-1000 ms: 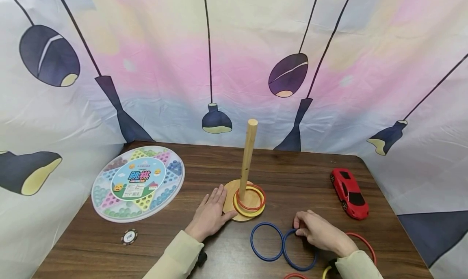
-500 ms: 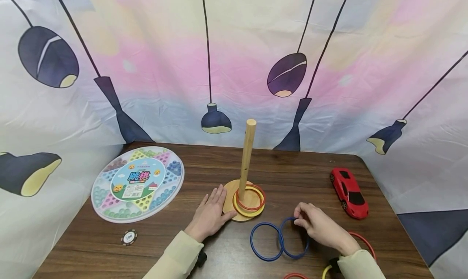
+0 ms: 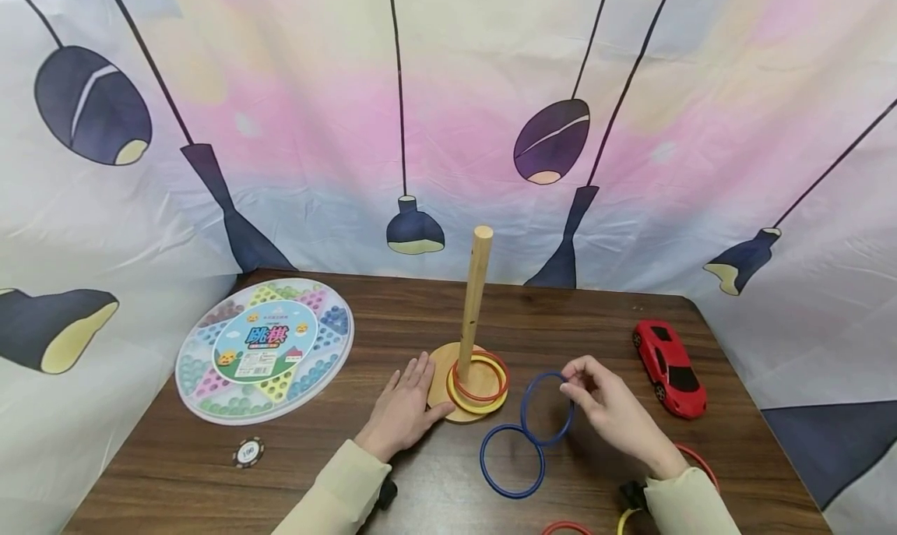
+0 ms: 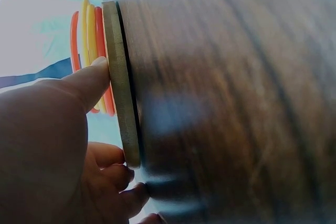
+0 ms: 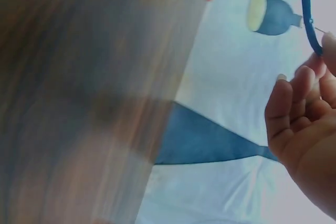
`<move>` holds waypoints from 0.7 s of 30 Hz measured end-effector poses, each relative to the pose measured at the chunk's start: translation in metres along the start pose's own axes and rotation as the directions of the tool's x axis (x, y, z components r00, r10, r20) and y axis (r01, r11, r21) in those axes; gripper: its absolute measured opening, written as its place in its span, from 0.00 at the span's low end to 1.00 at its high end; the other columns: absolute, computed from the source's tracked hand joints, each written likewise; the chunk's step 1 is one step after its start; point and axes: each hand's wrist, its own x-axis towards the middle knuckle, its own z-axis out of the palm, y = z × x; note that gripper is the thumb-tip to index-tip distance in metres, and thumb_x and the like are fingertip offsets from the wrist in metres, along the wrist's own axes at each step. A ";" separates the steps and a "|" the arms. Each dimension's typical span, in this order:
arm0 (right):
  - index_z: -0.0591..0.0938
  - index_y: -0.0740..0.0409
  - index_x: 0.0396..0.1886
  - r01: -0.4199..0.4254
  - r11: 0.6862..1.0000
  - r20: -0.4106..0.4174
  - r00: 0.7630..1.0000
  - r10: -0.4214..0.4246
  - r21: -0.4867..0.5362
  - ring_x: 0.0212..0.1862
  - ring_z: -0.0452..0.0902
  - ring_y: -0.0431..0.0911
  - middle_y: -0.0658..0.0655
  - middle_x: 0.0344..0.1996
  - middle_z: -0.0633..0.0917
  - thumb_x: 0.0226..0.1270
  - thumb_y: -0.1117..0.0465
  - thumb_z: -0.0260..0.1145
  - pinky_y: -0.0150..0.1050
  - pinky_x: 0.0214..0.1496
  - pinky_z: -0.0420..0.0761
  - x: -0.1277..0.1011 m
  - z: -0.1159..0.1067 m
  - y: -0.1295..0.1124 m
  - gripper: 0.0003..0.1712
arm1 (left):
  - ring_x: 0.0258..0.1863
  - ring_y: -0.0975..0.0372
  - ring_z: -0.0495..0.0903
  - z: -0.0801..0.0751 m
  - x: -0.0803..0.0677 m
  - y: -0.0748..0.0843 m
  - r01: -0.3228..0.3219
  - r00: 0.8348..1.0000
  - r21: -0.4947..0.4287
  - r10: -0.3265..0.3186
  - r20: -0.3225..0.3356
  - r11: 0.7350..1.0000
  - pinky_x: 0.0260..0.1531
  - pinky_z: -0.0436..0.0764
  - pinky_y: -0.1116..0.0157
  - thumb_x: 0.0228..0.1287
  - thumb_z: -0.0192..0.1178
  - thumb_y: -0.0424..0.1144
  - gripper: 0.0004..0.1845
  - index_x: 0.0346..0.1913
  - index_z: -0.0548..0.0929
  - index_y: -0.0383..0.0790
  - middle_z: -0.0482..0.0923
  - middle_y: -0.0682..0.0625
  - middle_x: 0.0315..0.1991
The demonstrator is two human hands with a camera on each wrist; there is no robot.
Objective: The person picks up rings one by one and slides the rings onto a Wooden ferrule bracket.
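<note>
Blue and thin, a ring (image 3: pixel 523 412) is standing tilted up off the desk (image 3: pixel 392 309), its near edge overlapping a second blue ring (image 3: pixel 482 455) in the head view; whether the two are touching, I cannot tell. The right hand (image 3: pixel 617 410) is pinching its upper right rim between thumb and index finger. The left hand (image 3: pixel 398 414) is lying with its fingers spread and nearly straight, gripping nothing, its thumb and index finger touching the edge of a round wooden base (image 3: pixel 441 364). From that base a peg (image 3: pixel 475 301) is rising upright, red and yellow rings (image 3: pixel 483 412) lying stacked around its foot. A round game board (image 3: pixel 262 348) and a chip (image 3: pixel 248 452) are resting on the left, while a red toy car (image 3: pixel 669 370) is sitting on the right. Another red ring (image 3: pixel 566 526) is showing at the bottom edge.
</note>
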 end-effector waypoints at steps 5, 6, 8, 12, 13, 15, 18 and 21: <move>0.76 0.48 0.44 0.010 0.993 -0.071 0.998 -0.002 0.114 0.35 0.73 0.44 0.52 0.33 0.77 0.71 0.56 0.63 0.37 0.33 0.74 0.006 -0.001 -0.017 0.06 | 0.74 0.47 0.52 -0.001 0.001 0.000 0.002 1.000 0.001 -0.002 0.000 1.000 0.69 0.55 0.46 0.67 0.53 0.62 0.45 0.74 0.58 0.30 0.52 0.38 0.75; 0.77 0.50 0.44 0.023 0.991 -0.084 0.996 -0.012 0.133 0.35 0.73 0.45 0.52 0.33 0.78 0.71 0.57 0.63 0.36 0.34 0.74 0.008 -0.001 -0.021 0.06 | 0.74 0.47 0.52 -0.001 0.001 0.000 0.003 1.000 0.001 -0.003 0.000 1.000 0.69 0.55 0.46 0.67 0.53 0.62 0.45 0.74 0.58 0.30 0.52 0.38 0.75; 0.78 0.54 0.45 0.056 0.983 -0.106 0.994 -0.038 0.173 0.36 0.73 0.45 0.53 0.34 0.78 0.71 0.60 0.63 0.36 0.35 0.74 0.012 -0.001 -0.028 0.06 | 0.74 0.47 0.52 -0.001 0.000 0.000 0.004 1.000 0.002 -0.004 0.002 1.000 0.69 0.55 0.46 0.68 0.53 0.62 0.45 0.74 0.58 0.30 0.51 0.38 0.75; 0.78 0.60 0.45 0.137 0.957 -0.144 0.984 -0.102 0.256 0.37 0.74 0.46 0.57 0.36 0.78 0.69 0.67 0.63 0.35 0.38 0.76 0.019 -0.001 -0.045 0.07 | 0.74 0.47 0.52 0.000 0.000 0.000 0.004 1.000 0.003 -0.004 0.004 1.000 0.69 0.54 0.46 0.68 0.53 0.62 0.45 0.74 0.58 0.30 0.51 0.38 0.75; 0.78 0.62 0.45 0.154 0.950 -0.149 0.982 -0.117 0.273 0.37 0.74 0.46 0.58 0.36 0.78 0.69 0.68 0.63 0.35 0.38 0.77 0.021 0.000 -0.049 0.07 | 0.74 0.47 0.52 0.000 0.000 0.000 0.005 1.000 0.005 -0.005 0.005 1.000 0.69 0.54 0.46 0.68 0.53 0.62 0.45 0.74 0.58 0.30 0.51 0.38 0.75; 0.78 0.63 0.44 0.173 0.934 -0.157 0.979 -0.129 0.314 0.37 0.74 0.46 0.59 0.36 0.78 0.68 0.69 0.63 0.34 0.39 0.78 0.025 0.001 -0.057 0.07 | 0.74 0.47 0.52 0.000 0.000 0.000 0.006 1.000 0.006 -0.006 0.007 1.000 0.69 0.54 0.46 0.68 0.53 0.62 0.45 0.74 0.58 0.30 0.51 0.38 0.75; 0.78 0.63 0.44 0.174 0.915 -0.171 0.978 -0.118 0.363 0.37 0.75 0.47 0.60 0.35 0.78 0.68 0.69 0.63 0.34 0.39 0.78 0.032 0.003 -0.069 0.06 | 0.74 0.47 0.52 0.000 0.000 0.000 0.006 1.000 0.009 -0.006 0.009 1.000 0.69 0.55 0.46 0.68 0.54 0.61 0.45 0.74 0.58 0.30 0.51 0.38 0.75; 0.79 0.65 0.43 0.167 0.901 -0.190 0.977 -0.097 0.401 0.37 0.75 0.47 0.59 0.34 0.79 0.68 0.67 0.65 0.35 0.39 0.78 0.037 0.004 -0.078 0.07 | 0.73 0.46 0.53 -0.001 0.000 0.000 0.001 1.000 0.004 -0.001 0.007 1.000 0.69 0.55 0.45 0.68 0.55 0.61 0.45 0.73 0.58 0.29 0.52 0.37 0.75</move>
